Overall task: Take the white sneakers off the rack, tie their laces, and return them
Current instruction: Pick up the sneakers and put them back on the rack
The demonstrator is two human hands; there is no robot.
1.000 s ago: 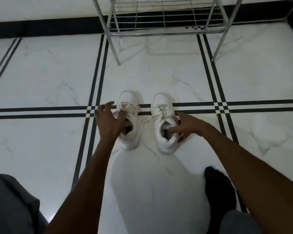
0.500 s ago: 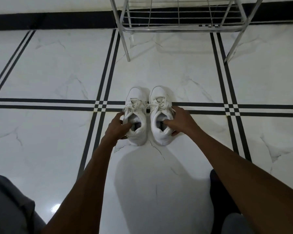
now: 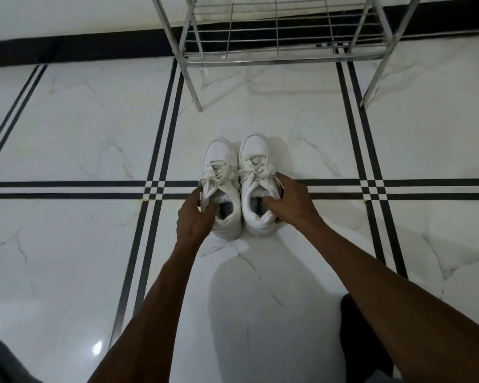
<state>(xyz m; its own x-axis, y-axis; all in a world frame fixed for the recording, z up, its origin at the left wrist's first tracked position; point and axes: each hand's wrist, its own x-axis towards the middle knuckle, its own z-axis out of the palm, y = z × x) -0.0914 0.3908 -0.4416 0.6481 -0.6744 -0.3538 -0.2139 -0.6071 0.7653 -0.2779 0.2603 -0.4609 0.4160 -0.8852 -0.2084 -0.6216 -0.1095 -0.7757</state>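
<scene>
Two white sneakers stand side by side on the marble floor, toes pointing at the rack. My left hand (image 3: pixel 194 217) grips the left sneaker (image 3: pixel 221 172) at its collar, thumb on the outer side and fingers inside the opening. The right sneaker (image 3: pixel 256 161) is held the same way by my right hand (image 3: pixel 291 201), fingers tucked into its opening. Both shoes show laces bunched over the tongue; whether they are knotted I cannot tell. The metal wire shoe rack (image 3: pixel 282 55) stands ahead, its bottom shelf bare.
White marble floor (image 3: pixel 67 134) with black inlay lines runs all around. A black skirting band (image 3: pixel 80 45) lines the wall behind the rack. My dark-socked foot (image 3: pixel 354 327) sits at lower right, grey trouser fabric (image 3: pixel 0 360) at lower left.
The two sneakers, apart a second ago, have been pushed together and slid a little toward the rack. Both hands moved from the laces and sides to gripping the collars.
</scene>
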